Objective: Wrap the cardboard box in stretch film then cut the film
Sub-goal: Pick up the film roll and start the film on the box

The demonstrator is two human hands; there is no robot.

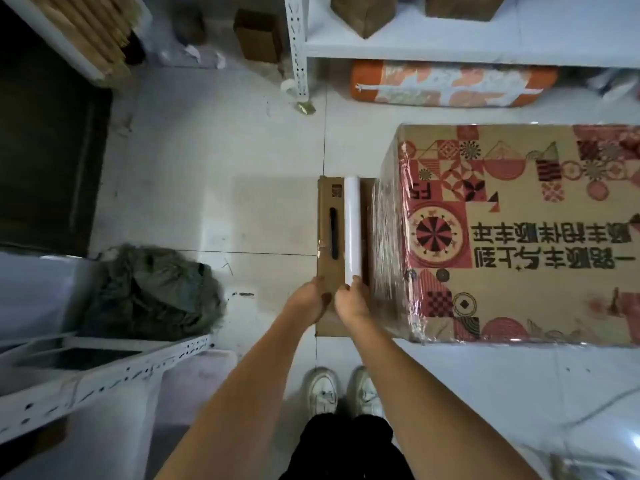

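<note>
Cardboard box, partly filmed, with roll held at its left end

Cardboard box [526,233]: large, printed in red and black patterns with lettering, standing at right of the scene on the pale tiled floor [207,168]. Its left end carries glossy, wrinkled stretch film [389,237], which runs round the near left corner.

Film roll [352,226]: white, lying along the near–far line just left of the box, above a smaller plain brown carton [327,237] with a dark slot.

Right hand [351,301]: fingers curled round the near end of the roll, gripping it.

Left hand [308,304]: close beside the right, fingers bent toward the same end; whether it holds the roll I cannot tell.

White shoes [343,391]: below the arms, on the floor.

Surroundings: white metal shelving [298,46] at far right, an orange patterned bundle [450,84] beneath it; a grey-green heap of cloth [156,292] at left.
</note>
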